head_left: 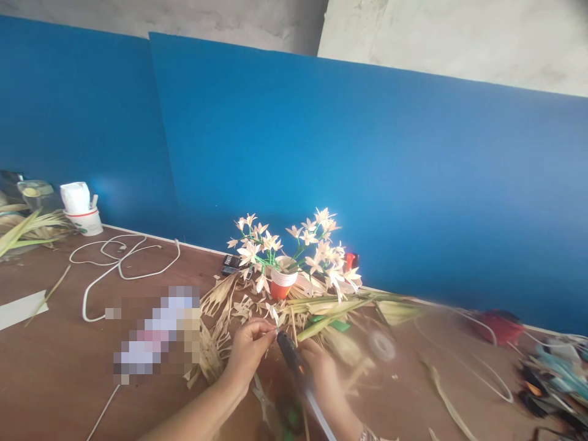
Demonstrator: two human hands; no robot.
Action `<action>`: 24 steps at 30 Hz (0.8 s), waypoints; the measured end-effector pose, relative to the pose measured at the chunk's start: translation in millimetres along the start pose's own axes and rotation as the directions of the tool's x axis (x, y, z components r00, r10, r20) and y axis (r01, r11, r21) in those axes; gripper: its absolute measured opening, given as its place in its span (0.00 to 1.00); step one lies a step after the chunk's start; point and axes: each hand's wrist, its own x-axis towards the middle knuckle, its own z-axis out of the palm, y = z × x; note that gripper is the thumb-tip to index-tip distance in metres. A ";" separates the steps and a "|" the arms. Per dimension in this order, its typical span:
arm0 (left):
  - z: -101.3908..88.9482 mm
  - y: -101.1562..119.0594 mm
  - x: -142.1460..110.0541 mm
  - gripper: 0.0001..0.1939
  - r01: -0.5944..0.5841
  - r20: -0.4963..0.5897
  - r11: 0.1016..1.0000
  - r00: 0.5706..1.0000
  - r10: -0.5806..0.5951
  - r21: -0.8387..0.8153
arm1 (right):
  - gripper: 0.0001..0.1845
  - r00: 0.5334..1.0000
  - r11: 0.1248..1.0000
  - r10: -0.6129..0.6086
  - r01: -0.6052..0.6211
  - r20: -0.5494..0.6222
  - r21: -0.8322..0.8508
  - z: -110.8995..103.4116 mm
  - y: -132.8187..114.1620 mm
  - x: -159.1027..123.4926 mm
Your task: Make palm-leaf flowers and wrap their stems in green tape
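Observation:
My left hand [248, 350] pinches a small pale flower [274, 312] made of dried leaf between thumb and fingertips. My right hand [324, 367] is closed round a black glue gun [290, 356], its tip up against the left fingertips. A translucent glue stick [320, 415] sticks out of the gun's rear. Just behind the hands stands an orange and white cup [282, 285] with cream flowers [322, 251] on green stems. Dried husk strips [212, 352] lie around the cup. Scissors [261, 398] rest below my left wrist, partly hidden.
A blue partition [367, 184] closes off the table's back. White cables [120, 260] and a pixelated object [156, 334] lie left. Right are a tape roll [381, 346], green leaf strips [335, 315], a red item [498, 327] and a cluttered pile [555, 380].

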 end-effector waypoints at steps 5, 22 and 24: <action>-0.1 -0.1 1.1 0.13 0.031 -0.022 0.999 0.999 -0.031 -0.008 | 0.09 1.000 0.999 -0.010 0.010 -0.012 -0.048 -1.2 3.8 0.2; 2.1 -4.3 -22.3 0.09 0.266 0.566 0.960 0.779 -0.269 0.090 | 0.14 0.964 0.808 0.147 -0.247 -0.224 -0.534 -11.7 -0.5 0.0; 3.6 -5.0 -25.0 0.09 0.238 0.488 0.965 0.832 -0.263 0.113 | 0.15 0.966 0.822 0.139 -0.236 -0.220 -0.518 -10.5 -0.2 -1.2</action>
